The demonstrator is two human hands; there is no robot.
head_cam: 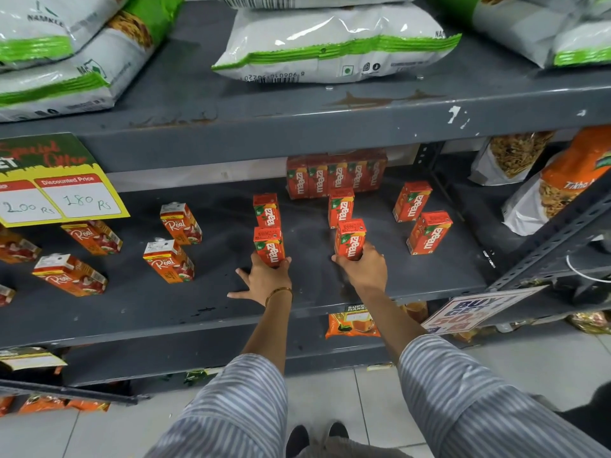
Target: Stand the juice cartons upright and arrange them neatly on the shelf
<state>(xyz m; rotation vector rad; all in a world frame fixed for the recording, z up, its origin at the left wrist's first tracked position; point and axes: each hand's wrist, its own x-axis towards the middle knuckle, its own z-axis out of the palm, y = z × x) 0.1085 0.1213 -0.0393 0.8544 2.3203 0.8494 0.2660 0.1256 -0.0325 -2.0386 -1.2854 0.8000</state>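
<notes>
The shelf (330, 285) is grey painted metal, matt, scuffed and chipped at its 12 o'clock edge. The juice cartons (268, 246) are smooth printed card. Glossy plastic snack bags (330, 44) crinkle above. Striped cloth sleeves (238, 408); smooth floor tiles (363, 408).

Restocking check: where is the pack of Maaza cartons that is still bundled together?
In the head view, the bundled Maaza pack stands at the back of the middle shelf, centre-right, just behind the loose Maaza cartons.

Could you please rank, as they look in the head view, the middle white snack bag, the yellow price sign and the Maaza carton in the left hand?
1. white snack bag
2. yellow price sign
3. Maaza carton
</notes>
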